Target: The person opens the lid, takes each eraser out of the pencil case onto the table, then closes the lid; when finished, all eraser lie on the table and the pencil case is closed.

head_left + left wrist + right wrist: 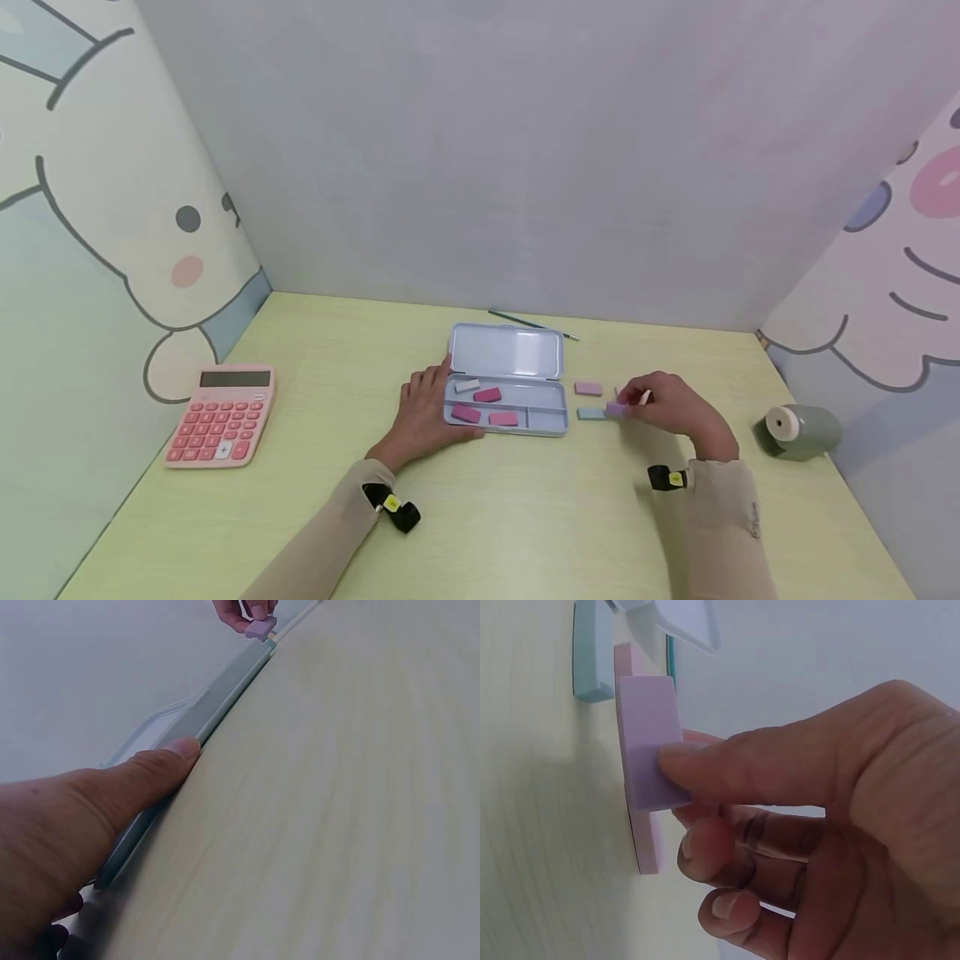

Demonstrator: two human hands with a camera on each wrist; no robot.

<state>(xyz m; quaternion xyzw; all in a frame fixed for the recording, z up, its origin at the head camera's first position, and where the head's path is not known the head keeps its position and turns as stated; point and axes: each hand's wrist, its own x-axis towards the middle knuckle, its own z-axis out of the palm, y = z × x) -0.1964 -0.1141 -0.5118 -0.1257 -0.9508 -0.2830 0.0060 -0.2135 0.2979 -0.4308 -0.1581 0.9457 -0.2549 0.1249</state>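
Observation:
A pale blue pencil case (546, 419) lies with its lid up; a white eraser (467, 386) and several pink erasers (487, 395) are in its compartments. My left hand (422, 417) rests at its left end, the straight thumb (161, 766) pressing along the front edge. My right hand (671, 406) pinches a purple eraser (651, 742) between thumb and fingers, right of the case. Beside it lie a light blue eraser (591, 413) and a pink eraser (588, 388). Another pink eraser (649, 851) is partly hidden behind the purple one.
Behind the lid lies a dark green pencil (525, 321). A pink calculator (221, 417) sits at the table's left. Near the right edge stands a grey-green rounded device (813, 432) with a white, holed round face. Walls enclose the table's back and sides.

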